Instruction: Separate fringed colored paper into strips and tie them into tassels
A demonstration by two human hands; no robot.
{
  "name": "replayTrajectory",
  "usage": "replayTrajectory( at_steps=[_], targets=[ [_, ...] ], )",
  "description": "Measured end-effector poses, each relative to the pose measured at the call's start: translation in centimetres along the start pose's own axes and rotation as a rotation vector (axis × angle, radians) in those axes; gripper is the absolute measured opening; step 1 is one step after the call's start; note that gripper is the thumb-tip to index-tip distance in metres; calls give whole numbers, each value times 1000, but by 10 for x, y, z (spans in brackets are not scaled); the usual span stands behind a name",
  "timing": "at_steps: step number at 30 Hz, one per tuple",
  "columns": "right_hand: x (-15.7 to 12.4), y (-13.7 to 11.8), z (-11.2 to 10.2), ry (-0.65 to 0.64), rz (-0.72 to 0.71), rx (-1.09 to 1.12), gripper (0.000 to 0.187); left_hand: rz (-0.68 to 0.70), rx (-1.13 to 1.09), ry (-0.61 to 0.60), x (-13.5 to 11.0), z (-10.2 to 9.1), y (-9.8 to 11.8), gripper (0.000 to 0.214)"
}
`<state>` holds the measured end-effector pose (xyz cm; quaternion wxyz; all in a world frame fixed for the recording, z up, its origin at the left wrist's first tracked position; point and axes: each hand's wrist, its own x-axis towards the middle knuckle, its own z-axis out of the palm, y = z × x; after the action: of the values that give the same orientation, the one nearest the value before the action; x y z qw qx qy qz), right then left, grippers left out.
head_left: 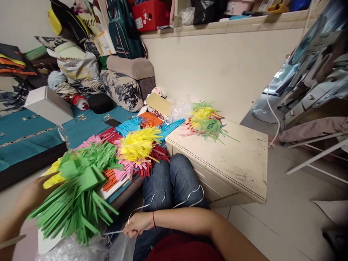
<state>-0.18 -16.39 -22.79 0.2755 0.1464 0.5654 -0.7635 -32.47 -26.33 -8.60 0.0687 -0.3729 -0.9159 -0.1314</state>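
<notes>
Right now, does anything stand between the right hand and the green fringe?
Nothing visible blocks the right hand from the green fringe; only the white string it holds runs across the gap. Clear plastic shows lower in the picture.

We see a backpack [123, 34] near a red box [150, 16], and a white box [49, 106] on a teal cover [25, 125].

near-left fringed paper [78, 203]: green | far-right tassel bundle [206, 121]: yellow, green, pink | ribbon [187, 199]: white | far-left cushion [122, 90]: beige, dark print
</notes>
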Motion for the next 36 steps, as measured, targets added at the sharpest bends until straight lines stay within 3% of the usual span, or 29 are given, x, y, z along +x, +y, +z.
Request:
replayTrajectory(
  at_steps=[2,3,5,6,9,11,14,17,20,23,26,30,33,36],
  targets=[
    [0,-3,-2,85,-59,-51,22,175,-37,85,-27,14,9,51],
    [0,-6,-2,126,-96,-79,23,224,-62,226,-52,25,9,46],
    [3,-12,3,168,-188,-135,23,439,-87,209,-116,49,0,31],
    [5,-15,8,149,-256,-189,23,469,-69,191,-150,62,-10,24],
    [15,-22,33,-34,-464,-429,15,321,34,241,-233,99,-52,25],
    [19,-24,51,-103,-512,-539,13,244,42,102,-260,121,-81,38],
    [17,-28,65,-39,-474,-520,12,145,-27,-102,-256,147,-110,49],
    [4,-37,57,25,-484,-414,16,76,-99,-154,-236,152,-114,50],
    [-13,-47,41,100,-503,-251,19,69,-121,-85,-243,136,-98,45],
    [-23,-49,40,119,-504,-200,20,163,-149,-7,-276,117,-70,49],
    [-28,-46,55,-9,-531,-299,17,281,-137,-5,-302,119,-41,58],
    [-53,-53,68,-170,-693,-410,15,88,-80,113,-304,130,-28,43],
    [-92,-71,61,-175,-823,-255,32,-95,-60,163,-300,109,-38,41],
    [-143,-90,52,-155,-895,14,36,-159,-110,162,-302,65,-52,38]
  ],
)
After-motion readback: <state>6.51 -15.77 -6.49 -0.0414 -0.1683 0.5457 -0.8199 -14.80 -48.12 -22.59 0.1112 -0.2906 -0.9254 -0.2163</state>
